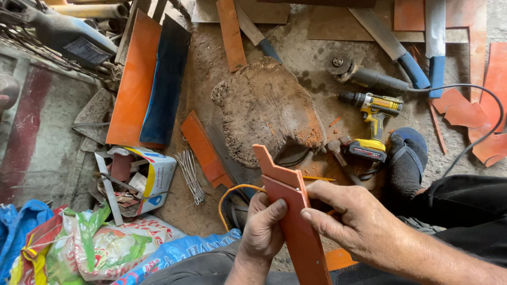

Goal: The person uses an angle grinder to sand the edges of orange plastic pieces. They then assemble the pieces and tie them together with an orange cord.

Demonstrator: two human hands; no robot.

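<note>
Left hand: your left hand [262, 227] is wrapped around the lower part of the orange sheath piece [291, 211], thumb pressed across its face
Right hand: your right hand [348, 216] pinches the same piece from the right side, thumb and forefinger on its edge
Sheath piece: a long, flat orange strip with a stepped, pointed top, held upright between both hands, low in the middle of the view, above your lap
Wooden block: a worn, pitted stump [266, 108] stands on the floor just beyond the piece
Power tools: a yellow and black cordless drill [372, 124] lies right of the stump, an angle grinder [359, 75] beyond it
Blades: blue-handled blades [417, 45] lie at the top right among orange offcuts
Carton: an open white box [150, 177] with yellow, red and blue patches sits left, full of scraps, thin wires [191, 174] beside it
Bags: printed plastic sacks [100, 248] in green, red, white and blue fill the lower left corner
Folded sheet: an orange and dark blue sheet [150, 79] stands upper left
</note>
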